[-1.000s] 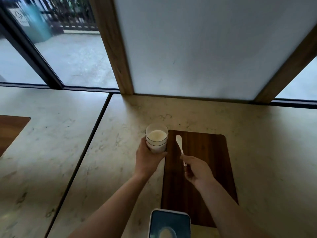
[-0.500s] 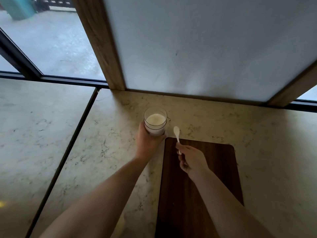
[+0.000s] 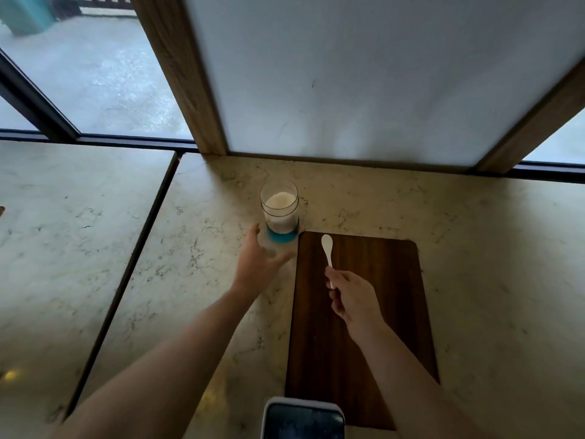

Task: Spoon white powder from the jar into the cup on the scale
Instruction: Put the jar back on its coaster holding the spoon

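One glass jar of white powder, blue-based, now stands alone on the marble counter: your left hand has let go, fingers spread, empty. Your right hand pinches the white spoon over the wooden board. Scale sits nearest you; its cup is out of view. Scooping can begin.

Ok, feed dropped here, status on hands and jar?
Left hand open, off the jar. Right hand holds spoon over board. Jar upright on counter. Nothing in the way.
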